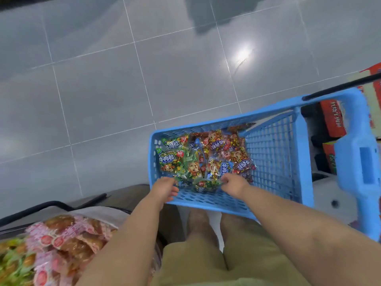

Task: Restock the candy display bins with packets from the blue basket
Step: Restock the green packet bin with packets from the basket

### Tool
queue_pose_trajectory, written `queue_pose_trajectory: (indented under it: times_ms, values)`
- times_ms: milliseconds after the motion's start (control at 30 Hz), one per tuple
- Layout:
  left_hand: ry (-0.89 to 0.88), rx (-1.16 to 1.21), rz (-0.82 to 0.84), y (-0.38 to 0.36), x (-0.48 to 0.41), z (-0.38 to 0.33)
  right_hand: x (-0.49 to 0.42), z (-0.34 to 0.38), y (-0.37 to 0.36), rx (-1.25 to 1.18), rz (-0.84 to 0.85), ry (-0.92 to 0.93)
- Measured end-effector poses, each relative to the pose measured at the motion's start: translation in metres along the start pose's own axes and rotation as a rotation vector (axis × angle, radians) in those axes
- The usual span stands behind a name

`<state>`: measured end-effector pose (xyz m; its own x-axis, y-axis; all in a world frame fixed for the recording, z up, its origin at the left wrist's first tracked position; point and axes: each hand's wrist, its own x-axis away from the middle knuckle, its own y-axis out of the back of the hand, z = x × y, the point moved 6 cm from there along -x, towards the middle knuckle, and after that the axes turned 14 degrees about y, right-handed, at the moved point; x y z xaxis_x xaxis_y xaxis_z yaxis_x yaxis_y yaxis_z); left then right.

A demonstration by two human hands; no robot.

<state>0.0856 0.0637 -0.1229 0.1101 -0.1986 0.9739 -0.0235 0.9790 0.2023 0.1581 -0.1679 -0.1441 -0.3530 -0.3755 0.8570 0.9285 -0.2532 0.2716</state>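
Head view looks straight down onto a grey tiled floor [123,79]. The basket [206,200] sits right of centre, raised off the floor, with its long handle running down the right edge. Its left half is filled with a heap of packets [206,153] in green, blue and red, printed with cartoon faces. The meshed right half shows nothing inside.

Both bare forearms reach in over the near wall. The left hand [165,187] has its fingers curled at the left end of the near packet [206,185], a dark green one lying against the near wall; whether it actually grips it I cannot tell. The right hand [233,183] has its fingertips curled onto that packet's right end, pinching it.

At lower left, blurred, a bin [107,215] holds pink sweets [61,238], with green sweets [12,263] at the frame's corner. Red boxes [332,118] lie beyond the basket on the right. Khaki shorts [195,265] and bare knees show below the basket.
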Motion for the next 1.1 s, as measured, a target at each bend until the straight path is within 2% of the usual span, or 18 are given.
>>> queue_pose_trajectory:
  times_ms: [167, 267, 367, 467, 533, 600, 667, 733, 833, 867, 967, 1033, 1100]
  values:
    - [0.043, 0.087, -0.016, -0.004, -0.016, -0.002, -0.037, 0.016, -0.011, 0.258, 0.075, 0.161]
    - [0.055, 0.123, -0.014, -0.009, -0.024, -0.004, -0.047, 0.015, -0.026, 0.388, 0.152, 0.175]
    - [0.045, 0.115, -0.016, -0.013, -0.03, -0.003, -0.048, 0.01, -0.028, 0.444, 0.153, 0.176]
    - [-0.003, 0.12, -0.016, -0.014, -0.033, -0.001, -0.042, 0.012, -0.013, 0.295, 0.063, 0.277]
    - [-0.04, 0.157, 0.032, -0.017, -0.028, -0.001, -0.035, 0.014, 0.001, 0.025, 0.03, 0.282]
    - [-0.064, 0.19, 0.159, -0.024, -0.02, 0.0, -0.029, 0.021, 0.013, -0.243, 0.009, 0.291]
    - [-0.068, 0.235, 0.292, -0.032, -0.009, 0.0, -0.026, 0.031, 0.023, -0.336, 0.03, 0.312]
    - [-0.103, 0.354, 0.315, -0.032, -0.006, -0.002, -0.026, 0.037, 0.028, -0.446, 0.078, 0.259]
    - [-0.12, 0.657, 0.214, -0.023, -0.001, -0.004, -0.031, 0.04, 0.027, -0.743, 0.178, 0.128]
    - [-0.104, 0.769, 0.267, -0.024, 0.001, -0.004, -0.032, 0.044, 0.025, -0.799, 0.203, 0.116]
    - [-0.121, 0.886, 0.557, -0.032, 0.012, -0.003, -0.037, 0.061, 0.01, -0.767, 0.273, 0.11]
    - [-0.14, 0.896, 0.538, -0.025, 0.013, 0.003, -0.042, 0.075, 0.004, -0.748, 0.275, 0.12]
    - [-0.154, 0.95, 0.409, -0.008, 0.006, 0.014, -0.055, 0.085, 0.005, -0.733, 0.113, 0.128]
